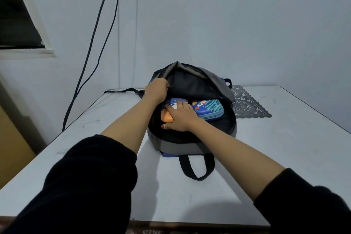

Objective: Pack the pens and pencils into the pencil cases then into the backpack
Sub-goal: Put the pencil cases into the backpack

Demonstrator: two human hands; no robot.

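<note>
A grey and black backpack (176,147) lies open on the white table (106,157). My left hand (156,90) grips the upper flap edge and holds the opening up. Inside lie two pencil cases side by side. A blue case with a rocket picture (208,110) sits on the right. My right hand (181,118) rests on top of the left case, blue and orange (167,117), with fingers spread over it and the thumb at its near edge. No loose pens or pencils are visible.
A grey lace mat (248,105) lies behind the backpack on the right. The backpack's black carry handle (196,167) loops toward me, and a black strap (121,91) trails left. Two cables (95,47) hang down the wall at the left. The table's near edge is close.
</note>
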